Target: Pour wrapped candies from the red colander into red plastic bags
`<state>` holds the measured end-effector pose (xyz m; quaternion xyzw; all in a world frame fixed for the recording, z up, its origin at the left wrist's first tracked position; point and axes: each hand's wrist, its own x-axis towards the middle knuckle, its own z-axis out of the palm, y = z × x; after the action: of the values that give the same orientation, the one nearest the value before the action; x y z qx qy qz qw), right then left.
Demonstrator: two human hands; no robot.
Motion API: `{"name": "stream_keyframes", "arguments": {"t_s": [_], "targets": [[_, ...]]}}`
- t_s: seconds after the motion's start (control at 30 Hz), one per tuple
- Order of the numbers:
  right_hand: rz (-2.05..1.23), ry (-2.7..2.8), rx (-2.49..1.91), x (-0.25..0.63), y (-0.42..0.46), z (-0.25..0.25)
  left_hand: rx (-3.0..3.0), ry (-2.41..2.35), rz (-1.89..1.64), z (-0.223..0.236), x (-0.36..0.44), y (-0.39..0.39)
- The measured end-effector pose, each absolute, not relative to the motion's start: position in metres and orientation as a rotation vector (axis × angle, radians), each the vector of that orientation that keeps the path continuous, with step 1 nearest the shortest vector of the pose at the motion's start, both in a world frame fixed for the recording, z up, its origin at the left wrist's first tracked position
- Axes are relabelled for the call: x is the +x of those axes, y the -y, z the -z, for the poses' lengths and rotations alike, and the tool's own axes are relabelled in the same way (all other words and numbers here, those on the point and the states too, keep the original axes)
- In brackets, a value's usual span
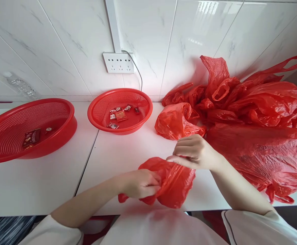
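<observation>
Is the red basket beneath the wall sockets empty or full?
Neither: the basket holds a few small packets, with bare bottom around them.

Two bare hands, both curled closed, working close together in front of the body.
The left forearm (87, 200) slants inward and away from the body, elbow out to the side, and the left hand (141, 183) has its fingers folded in, the thumb side toward the torso. Over on the other side, the right forearm (236, 183) angles in to the right hand (189, 151), which sits farther out, back of the hand uppermost, fingers bent, thumb stretched across toward the left.
</observation>
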<state>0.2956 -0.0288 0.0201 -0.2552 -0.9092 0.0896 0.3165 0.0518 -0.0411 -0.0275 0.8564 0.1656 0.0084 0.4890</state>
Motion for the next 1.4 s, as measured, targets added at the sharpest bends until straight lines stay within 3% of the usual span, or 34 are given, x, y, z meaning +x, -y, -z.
{"name": "stream_keyframes", "arguments": {"t_s": [0.2,0.5,0.77,0.87,1.07,1.23,1.4], "targets": [[-0.267,2.453,-0.656,0.295,0.037,-0.029,1.867,-0.772,-0.142,0.021,0.034,0.004],[-0.633,2.824,-0.861,0.29,0.029,-0.019,2.222,-1.089,0.165,0.023,0.025,0.005],[-0.298,2.858,-1.416,0.281,0.028,-0.004,2.462,-1.901,0.505,0.021,0.026,0.016],[-0.127,2.817,-1.42,0.266,0.025,0.0,2.502,-1.87,0.441,0.017,0.034,0.019],[-0.381,2.737,-1.15,0.222,0.024,0.036,2.604,-1.444,0.185,0.039,0.043,0.016],[-0.337,2.79,-1.426,0.219,0.022,0.074,2.555,-1.435,0.273,0.06,0.026,0.012],[-0.367,2.683,-1.486,0.249,0.0,0.073,2.398,-1.52,0.182,0.053,0.0,0.001]]}}
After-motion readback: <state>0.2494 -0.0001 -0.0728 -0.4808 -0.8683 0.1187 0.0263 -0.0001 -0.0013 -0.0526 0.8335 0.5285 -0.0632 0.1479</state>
